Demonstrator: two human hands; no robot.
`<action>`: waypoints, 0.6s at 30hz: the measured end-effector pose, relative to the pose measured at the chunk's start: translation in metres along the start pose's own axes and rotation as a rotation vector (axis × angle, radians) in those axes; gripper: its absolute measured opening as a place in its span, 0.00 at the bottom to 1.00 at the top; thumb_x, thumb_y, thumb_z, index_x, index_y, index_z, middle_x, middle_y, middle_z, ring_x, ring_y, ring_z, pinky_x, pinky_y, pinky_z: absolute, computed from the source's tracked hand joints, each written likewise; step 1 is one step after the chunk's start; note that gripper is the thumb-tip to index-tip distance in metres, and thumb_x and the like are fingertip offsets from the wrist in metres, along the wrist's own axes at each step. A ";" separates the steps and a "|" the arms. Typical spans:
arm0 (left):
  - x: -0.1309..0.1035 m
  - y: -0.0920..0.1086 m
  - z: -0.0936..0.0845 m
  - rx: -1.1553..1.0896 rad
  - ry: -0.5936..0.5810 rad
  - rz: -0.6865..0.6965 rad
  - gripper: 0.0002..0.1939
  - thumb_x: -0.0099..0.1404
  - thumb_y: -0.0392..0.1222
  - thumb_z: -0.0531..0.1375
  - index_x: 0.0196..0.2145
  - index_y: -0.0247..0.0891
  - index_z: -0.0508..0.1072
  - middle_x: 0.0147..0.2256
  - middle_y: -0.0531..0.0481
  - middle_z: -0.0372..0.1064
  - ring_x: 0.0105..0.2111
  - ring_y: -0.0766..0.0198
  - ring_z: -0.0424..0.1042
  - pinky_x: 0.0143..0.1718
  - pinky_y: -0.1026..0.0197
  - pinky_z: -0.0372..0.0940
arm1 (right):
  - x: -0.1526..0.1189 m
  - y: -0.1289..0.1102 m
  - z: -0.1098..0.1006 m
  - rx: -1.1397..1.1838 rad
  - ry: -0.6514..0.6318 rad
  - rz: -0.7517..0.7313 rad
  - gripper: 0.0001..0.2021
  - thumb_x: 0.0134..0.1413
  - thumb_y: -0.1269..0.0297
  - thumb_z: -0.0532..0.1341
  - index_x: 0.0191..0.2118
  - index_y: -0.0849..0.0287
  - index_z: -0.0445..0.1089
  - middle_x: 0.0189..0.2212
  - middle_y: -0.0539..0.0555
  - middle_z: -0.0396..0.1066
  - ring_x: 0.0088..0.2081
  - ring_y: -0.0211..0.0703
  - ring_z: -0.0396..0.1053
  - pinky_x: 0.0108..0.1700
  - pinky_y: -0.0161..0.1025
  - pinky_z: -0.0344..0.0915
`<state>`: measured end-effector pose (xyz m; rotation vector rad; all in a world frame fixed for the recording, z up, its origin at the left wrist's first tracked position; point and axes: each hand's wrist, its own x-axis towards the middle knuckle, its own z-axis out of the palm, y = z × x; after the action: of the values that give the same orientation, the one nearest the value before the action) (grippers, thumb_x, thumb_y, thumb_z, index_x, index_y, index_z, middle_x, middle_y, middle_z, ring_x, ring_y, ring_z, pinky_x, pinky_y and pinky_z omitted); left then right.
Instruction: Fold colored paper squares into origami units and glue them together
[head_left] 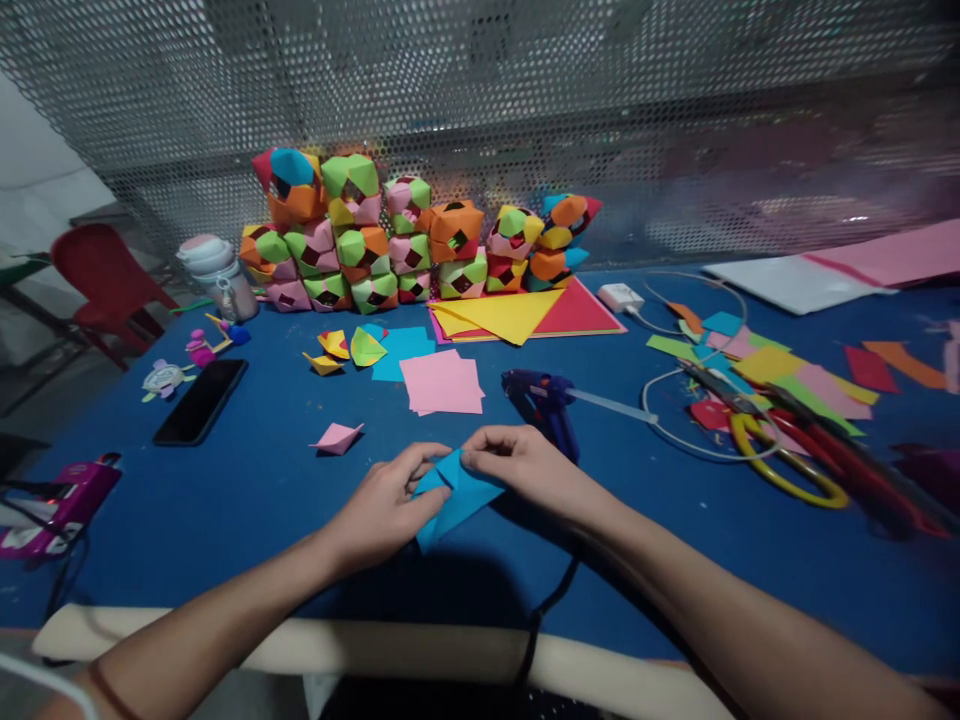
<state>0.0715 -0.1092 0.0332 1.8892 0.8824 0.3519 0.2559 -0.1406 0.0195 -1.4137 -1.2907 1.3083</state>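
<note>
At six o'clock on the blue table (247, 490), a folded blue paper (465, 508) is being held on its left by the left hand (388, 502) and pinched at its top by the right hand (525, 468). It is being kept company by pink squares (444, 384) at twelve o'clock and a glue gun (550, 398) at one.

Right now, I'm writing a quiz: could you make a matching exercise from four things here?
1. blue folded paper
2. black rectangular smartphone
3. flat pink paper sheets
4. dark blue plastic glue gun

A. overlapping flat blue paper sheets
B. has translucent stick in its rear
C. in left hand and right hand
D. left of small folded pink paper

Pairs: 1C, 2D, 3A, 4B
</note>
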 end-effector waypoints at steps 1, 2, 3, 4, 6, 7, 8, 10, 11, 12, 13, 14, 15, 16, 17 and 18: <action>0.000 0.000 -0.001 0.007 0.003 0.001 0.17 0.62 0.42 0.52 0.49 0.38 0.64 0.31 0.52 0.70 0.27 0.67 0.65 0.27 0.66 0.59 | 0.000 0.000 0.000 0.013 -0.003 0.004 0.06 0.44 0.64 0.59 0.25 0.62 0.68 0.21 0.47 0.64 0.24 0.34 0.59 0.29 0.33 0.55; 0.000 -0.001 -0.002 0.023 0.015 0.006 0.17 0.63 0.44 0.52 0.49 0.38 0.64 0.31 0.52 0.70 0.28 0.66 0.66 0.29 0.65 0.60 | 0.000 0.001 0.000 0.019 -0.005 0.004 0.06 0.44 0.64 0.59 0.25 0.62 0.68 0.21 0.47 0.64 0.24 0.34 0.59 0.29 0.34 0.55; 0.000 -0.001 -0.002 0.043 0.034 0.016 0.17 0.64 0.45 0.51 0.48 0.39 0.65 0.32 0.51 0.71 0.30 0.65 0.67 0.32 0.63 0.61 | 0.000 0.001 0.000 0.015 -0.005 0.000 0.06 0.44 0.63 0.59 0.25 0.61 0.68 0.21 0.47 0.63 0.24 0.34 0.59 0.29 0.34 0.55; 0.000 -0.001 -0.003 0.060 0.058 0.031 0.17 0.64 0.45 0.50 0.48 0.39 0.66 0.35 0.50 0.72 0.33 0.63 0.68 0.35 0.62 0.62 | 0.000 0.001 -0.001 0.006 -0.002 -0.008 0.06 0.44 0.63 0.59 0.25 0.61 0.68 0.21 0.47 0.63 0.24 0.34 0.58 0.29 0.34 0.55; -0.001 -0.002 -0.003 0.077 0.098 0.061 0.17 0.65 0.46 0.48 0.47 0.40 0.68 0.40 0.49 0.71 0.40 0.61 0.68 0.43 0.59 0.61 | -0.001 0.001 -0.001 -0.018 0.004 -0.025 0.07 0.45 0.63 0.59 0.25 0.61 0.69 0.21 0.47 0.63 0.24 0.34 0.58 0.29 0.33 0.55; -0.001 -0.002 -0.003 0.071 0.111 0.070 0.17 0.66 0.45 0.48 0.47 0.40 0.68 0.43 0.49 0.71 0.43 0.60 0.67 0.45 0.59 0.60 | -0.001 0.001 -0.001 -0.028 0.005 -0.028 0.07 0.45 0.62 0.59 0.26 0.61 0.69 0.21 0.47 0.63 0.24 0.34 0.58 0.29 0.33 0.55; -0.001 -0.002 -0.003 0.059 0.120 0.074 0.17 0.66 0.45 0.47 0.47 0.40 0.69 0.44 0.49 0.70 0.44 0.60 0.67 0.47 0.59 0.59 | -0.001 0.001 -0.001 -0.034 0.002 -0.027 0.07 0.45 0.62 0.59 0.26 0.61 0.69 0.21 0.47 0.64 0.24 0.34 0.59 0.29 0.33 0.55; -0.001 -0.002 -0.004 0.024 0.141 0.061 0.17 0.66 0.46 0.47 0.46 0.39 0.69 0.42 0.49 0.71 0.43 0.60 0.67 0.46 0.60 0.59 | 0.000 0.002 -0.001 -0.036 -0.007 -0.024 0.08 0.46 0.62 0.59 0.27 0.61 0.69 0.22 0.48 0.65 0.25 0.34 0.59 0.28 0.33 0.56; 0.000 -0.003 -0.004 0.001 0.151 0.045 0.16 0.66 0.46 0.47 0.44 0.38 0.70 0.41 0.49 0.71 0.42 0.61 0.67 0.45 0.60 0.59 | 0.000 0.002 -0.001 -0.040 -0.012 -0.028 0.08 0.46 0.62 0.59 0.27 0.61 0.69 0.22 0.48 0.65 0.25 0.34 0.60 0.28 0.33 0.56; 0.000 -0.003 -0.005 -0.026 0.160 0.025 0.16 0.66 0.47 0.47 0.41 0.37 0.70 0.39 0.50 0.71 0.40 0.61 0.67 0.43 0.61 0.60 | 0.000 0.002 -0.002 -0.046 -0.014 -0.035 0.08 0.46 0.62 0.59 0.27 0.61 0.69 0.22 0.48 0.65 0.25 0.34 0.60 0.28 0.33 0.57; 0.001 -0.004 -0.005 -0.060 0.165 0.005 0.16 0.66 0.47 0.48 0.38 0.36 0.70 0.36 0.50 0.70 0.38 0.62 0.67 0.41 0.62 0.61 | 0.000 0.002 -0.002 -0.055 -0.015 -0.045 0.07 0.46 0.62 0.59 0.27 0.61 0.69 0.23 0.48 0.65 0.25 0.34 0.60 0.28 0.33 0.57; 0.002 -0.005 -0.005 -0.099 0.166 -0.014 0.16 0.65 0.48 0.48 0.35 0.36 0.70 0.34 0.51 0.70 0.36 0.63 0.66 0.38 0.63 0.61 | 0.000 0.002 -0.002 -0.065 -0.016 -0.052 0.07 0.46 0.63 0.59 0.27 0.61 0.69 0.22 0.48 0.65 0.25 0.34 0.60 0.28 0.33 0.56; 0.003 -0.005 -0.005 -0.141 0.161 -0.028 0.15 0.65 0.47 0.48 0.34 0.36 0.69 0.32 0.52 0.69 0.34 0.64 0.66 0.36 0.64 0.61 | 0.000 0.002 -0.002 -0.077 -0.015 -0.056 0.07 0.47 0.63 0.58 0.26 0.61 0.69 0.22 0.48 0.65 0.25 0.34 0.59 0.28 0.33 0.56; 0.004 -0.006 -0.005 -0.183 0.152 -0.041 0.14 0.65 0.46 0.49 0.35 0.36 0.69 0.32 0.52 0.68 0.33 0.65 0.66 0.35 0.64 0.61 | -0.001 0.002 -0.002 -0.089 -0.014 -0.057 0.07 0.47 0.64 0.58 0.26 0.61 0.69 0.22 0.48 0.65 0.25 0.34 0.59 0.28 0.33 0.56; 0.004 -0.007 -0.004 -0.219 0.139 -0.055 0.12 0.64 0.44 0.50 0.36 0.36 0.69 0.32 0.52 0.69 0.32 0.65 0.66 0.34 0.65 0.61 | -0.001 0.002 -0.002 -0.098 -0.011 -0.058 0.07 0.47 0.64 0.58 0.26 0.61 0.68 0.21 0.48 0.64 0.24 0.33 0.58 0.28 0.33 0.55; 0.005 -0.007 -0.003 -0.244 0.120 -0.071 0.11 0.62 0.41 0.51 0.39 0.36 0.68 0.33 0.52 0.69 0.32 0.66 0.66 0.33 0.65 0.61 | -0.001 0.002 -0.002 -0.107 -0.011 -0.061 0.06 0.47 0.64 0.58 0.25 0.61 0.68 0.21 0.48 0.64 0.24 0.33 0.58 0.27 0.33 0.55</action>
<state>0.0703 -0.1019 0.0277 1.6212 0.9392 0.5109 0.2577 -0.1420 0.0184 -1.4306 -1.4185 1.2238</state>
